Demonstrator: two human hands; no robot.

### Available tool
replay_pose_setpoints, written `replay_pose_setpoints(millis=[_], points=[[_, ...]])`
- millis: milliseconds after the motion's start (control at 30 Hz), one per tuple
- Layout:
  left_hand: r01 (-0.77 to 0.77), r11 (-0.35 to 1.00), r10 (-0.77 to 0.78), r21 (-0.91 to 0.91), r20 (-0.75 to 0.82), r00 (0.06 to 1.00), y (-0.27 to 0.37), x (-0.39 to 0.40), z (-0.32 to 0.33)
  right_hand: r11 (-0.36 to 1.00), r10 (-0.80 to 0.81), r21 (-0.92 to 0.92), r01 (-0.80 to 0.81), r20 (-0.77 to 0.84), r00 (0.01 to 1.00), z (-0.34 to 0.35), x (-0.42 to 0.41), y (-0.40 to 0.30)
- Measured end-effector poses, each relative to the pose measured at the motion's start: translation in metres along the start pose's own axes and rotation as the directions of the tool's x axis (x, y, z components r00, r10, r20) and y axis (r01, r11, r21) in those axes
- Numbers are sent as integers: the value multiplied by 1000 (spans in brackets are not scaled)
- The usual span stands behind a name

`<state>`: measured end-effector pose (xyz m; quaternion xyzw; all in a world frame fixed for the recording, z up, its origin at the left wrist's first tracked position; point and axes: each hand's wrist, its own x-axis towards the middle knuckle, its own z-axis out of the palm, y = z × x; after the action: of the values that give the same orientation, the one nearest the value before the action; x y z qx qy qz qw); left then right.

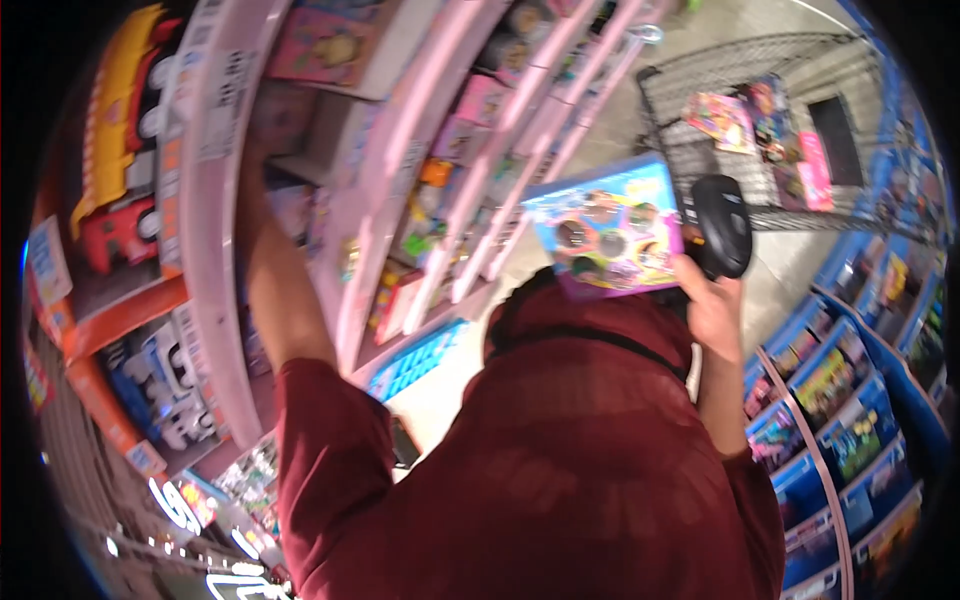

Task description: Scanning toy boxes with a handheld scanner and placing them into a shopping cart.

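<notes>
My right hand [712, 319] grips a colourful toy box [611, 232] with round pictures on a blue, yellow and purple front. A black handheld device, apparently a barcode scanner [721, 225], is in the same hand, its head against the box's right side. On the other side, my left forearm [281, 292] reaches behind the price rail of a pink shelf [217, 225]. The left hand is dim and blurred in there, near a pink picture box [322, 45] and an open-looking carton [330, 139]. What its fingers touch is hidden.
A black wire shopping cart [757, 52] holding several packages [720, 120] stands ahead to the right. Lower pink shelves [409, 172] carry small toys. Toy vehicles [120, 142] sit in orange shelving at left. Blue display bins [817, 390] line the right.
</notes>
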<state>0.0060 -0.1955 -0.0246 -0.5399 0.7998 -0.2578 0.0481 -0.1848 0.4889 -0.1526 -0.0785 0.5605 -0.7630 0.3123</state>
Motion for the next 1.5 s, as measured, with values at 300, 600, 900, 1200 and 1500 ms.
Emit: replay_pose_setpoints(millis=[300, 600, 900, 1200, 1500], points=[[38, 980, -35, 195, -22, 999, 39, -33, -36, 996, 23, 81, -21, -24, 999, 1, -1, -10], [-5, 977, 9, 215, -16, 1000, 73, -21, -48, 995, 25, 99, -19, -60, 998, 3, -2, -9], [7, 988, -7, 152, -2, 1000, 79, -66, -46, 998, -16, 57, 22, -92, 996, 5, -6, -22], [-242, 940, 66, -239, -569, 820, 44, -103, 11, 1000, 19, 4, -19, -72, 997, 6, -1, -57], [98, -58, -165, -993, 106, 981, 211, -384, -117, 957, -135, -253, 143, 49, 990, -8, 34, -95]])
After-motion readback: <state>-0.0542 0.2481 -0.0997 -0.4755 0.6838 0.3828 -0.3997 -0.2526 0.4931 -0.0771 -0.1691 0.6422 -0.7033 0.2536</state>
